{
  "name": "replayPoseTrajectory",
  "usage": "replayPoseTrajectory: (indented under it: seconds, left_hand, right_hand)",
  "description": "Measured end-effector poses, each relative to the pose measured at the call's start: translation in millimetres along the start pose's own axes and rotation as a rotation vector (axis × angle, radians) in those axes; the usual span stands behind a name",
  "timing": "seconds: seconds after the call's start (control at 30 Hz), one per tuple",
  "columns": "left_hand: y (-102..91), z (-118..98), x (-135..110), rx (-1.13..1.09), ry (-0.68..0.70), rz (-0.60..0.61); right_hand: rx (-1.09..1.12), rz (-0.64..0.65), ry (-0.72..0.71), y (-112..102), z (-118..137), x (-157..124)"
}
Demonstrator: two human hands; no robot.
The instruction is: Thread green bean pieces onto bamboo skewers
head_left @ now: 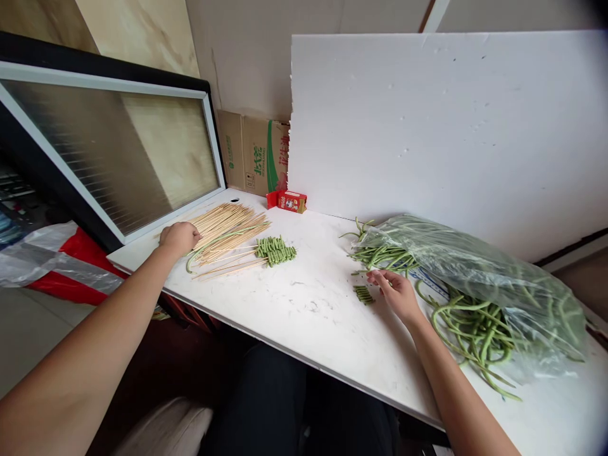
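Observation:
My left hand point(179, 239) is closed at the near left end of a spread pile of bamboo skewers point(223, 221); its fingertips are hidden. One long green bean point(209, 242) lies across the skewers beside it. Several skewers threaded with short bean pieces point(275, 251) lie to the right of the pile. On the right side of the table, my right hand point(394, 292) has its fingers bent together; what they hold, if anything, is too small to make out. Just left of that hand sits a small row of cut bean pieces point(363, 294).
A clear plastic bag point(456, 253) spills long green beans point(484, 329) on the right of the white table point(285, 316). At the back stand a small red box point(291, 201), a cardboard carton point(254, 155) and a white board point(427, 126). A framed glass panel point(142, 152) borders the left.

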State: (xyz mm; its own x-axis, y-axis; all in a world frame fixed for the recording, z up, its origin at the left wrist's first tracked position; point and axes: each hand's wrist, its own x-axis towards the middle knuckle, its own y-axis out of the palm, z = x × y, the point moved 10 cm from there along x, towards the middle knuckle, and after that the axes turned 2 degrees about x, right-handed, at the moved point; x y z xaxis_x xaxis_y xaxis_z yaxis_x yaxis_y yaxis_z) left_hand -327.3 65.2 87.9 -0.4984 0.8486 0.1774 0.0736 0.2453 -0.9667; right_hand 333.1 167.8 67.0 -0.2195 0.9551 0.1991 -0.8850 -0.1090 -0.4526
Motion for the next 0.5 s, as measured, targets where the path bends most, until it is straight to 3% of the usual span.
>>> replayPoseTrajectory:
  seconds: [0.1, 0.2, 0.5]
  left_hand:
    - [1.8, -5.1, -2.9, 0.159, -0.025, 0.034]
    - [0.9, -9.9, -6.6, 0.181, -0.003, 0.020]
    - [-17.3, -4.9, -19.9, 0.227, 0.091, -0.186]
  right_hand:
    - [-0.016, 0.010, 0.000, 1.6, 4.3, -1.4]
    - [-0.017, 0.016, 0.003, 2.4, 6.3, -2.5]
    - [-0.087, 0.035, -0.028, -2.4, 2.4, -0.7]
